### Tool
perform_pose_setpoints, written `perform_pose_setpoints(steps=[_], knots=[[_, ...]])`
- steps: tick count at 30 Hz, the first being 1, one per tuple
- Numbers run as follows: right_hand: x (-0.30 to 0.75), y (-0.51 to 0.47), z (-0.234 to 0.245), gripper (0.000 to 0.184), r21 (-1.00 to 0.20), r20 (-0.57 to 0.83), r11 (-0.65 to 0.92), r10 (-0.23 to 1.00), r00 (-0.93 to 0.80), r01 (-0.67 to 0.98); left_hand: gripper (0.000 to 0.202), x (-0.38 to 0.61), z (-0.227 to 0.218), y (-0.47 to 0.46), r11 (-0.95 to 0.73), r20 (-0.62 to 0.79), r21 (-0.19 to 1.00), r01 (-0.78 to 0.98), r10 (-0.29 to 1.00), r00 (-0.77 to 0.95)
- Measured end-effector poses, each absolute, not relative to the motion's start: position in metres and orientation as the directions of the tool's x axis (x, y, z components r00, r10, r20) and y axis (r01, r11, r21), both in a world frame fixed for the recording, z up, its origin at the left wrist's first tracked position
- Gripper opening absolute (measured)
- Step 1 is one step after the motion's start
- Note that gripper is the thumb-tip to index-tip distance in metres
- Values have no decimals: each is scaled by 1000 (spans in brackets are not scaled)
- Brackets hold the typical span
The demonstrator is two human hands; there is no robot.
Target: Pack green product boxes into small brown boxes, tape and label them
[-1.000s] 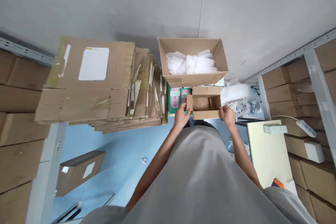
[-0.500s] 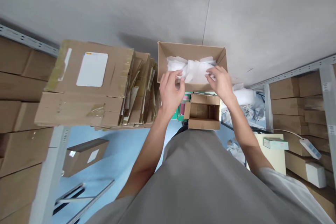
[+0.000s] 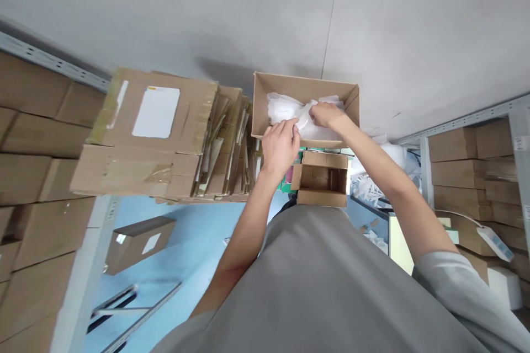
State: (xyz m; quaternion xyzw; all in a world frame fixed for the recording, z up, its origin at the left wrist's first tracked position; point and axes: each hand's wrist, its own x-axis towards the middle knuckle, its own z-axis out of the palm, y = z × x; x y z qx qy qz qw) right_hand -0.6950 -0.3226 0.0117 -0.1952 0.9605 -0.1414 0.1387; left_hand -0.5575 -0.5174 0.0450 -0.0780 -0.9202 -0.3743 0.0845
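Note:
An open cardboard box [image 3: 306,85] stands against the grey wall, with crumpled white packing sheet [image 3: 285,107] inside. My right hand [image 3: 329,115] reaches into it, its fingers curled closed on the sheet near the middle. Over the box's front left edge, my left hand [image 3: 280,146] is bent with finger and thumb closed at the near edge of the same sheet. Whatever lies beneath the white sheet is hidden. Just below this box, nearer my body, sits a smaller open cardboard box [image 3: 323,197].
A stack of flattened cartons [image 3: 190,129] leans on the left. Shelves with cardboard boxes [image 3: 28,176] line the left side, more boxes [image 3: 455,174] the right. A white roll [image 3: 393,154] and paper scraps [image 3: 366,187] lie at right. A long carton [image 3: 136,245] is on the blue floor.
My right hand has moved left and deeper into the box, curling its fingers into the white sheet. My left hand has shifted slightly right and down. The sheet is more bunched.

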Motion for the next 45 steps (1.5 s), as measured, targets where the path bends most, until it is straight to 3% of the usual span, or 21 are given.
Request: perform_pose_setpoints(steps=[2, 4, 10, 15, 20, 24, 27, 30, 34, 37, 41, 45], knots=[[-690, -316, 31, 12, -252, -290, 915, -381, -878, -314, 32, -556, 47, -518, 709, 202, 673, 208, 94, -975], [-679, -308, 54, 17, -251, -273, 922, -358, -893, -293, 33, -556, 51, -520, 699, 204, 683, 212, 96, -974], [-603, -288, 122, 18, -380, 15, 864, -351, -936, -330, 53, -558, 70, -520, 578, 314, 749, 322, 119, -942], [-526, -283, 163, 20, -484, 257, 792, -279, -925, -373, 32, -545, 100, -518, 527, 355, 733, 429, 242, -903], [-455, -274, 167, 8, -562, 342, 756, -156, -927, -335, 40, -506, 117, -533, 391, 390, 776, 495, 319, -864], [-416, -263, 127, 8, -712, 217, 669, -81, -973, -215, 36, -479, 86, -537, 300, 224, 873, 385, 455, -862], [-403, -257, 78, 19, -755, -23, 656, -33, -999, -4, 34, -468, 48, -526, 418, -3, 875, 244, 509, -861], [-403, -259, 36, 21, -555, -336, 805, 15, -942, 211, 37, -461, 23, -509, 635, -229, 750, 183, 510, -829], [-409, -271, 13, 30, -185, -539, 958, 88, -838, 220, 61, -457, 10, -501, 785, -353, 586, 200, 469, -809], [-412, -279, 13, 34, -107, -576, 978, 87, -813, 180, 61, -459, 1, -506, 834, -393, 530, 156, 404, -826], [-418, -286, 19, 36, -46, -612, 985, 102, -784, 164, 48, -462, -13, -504, 822, -345, 559, 112, 353, -870], [-429, -291, 17, 39, -5, -654, 987, 118, -747, 161, 55, -461, -18, -486, 859, -379, 489, 153, 367, -850]])
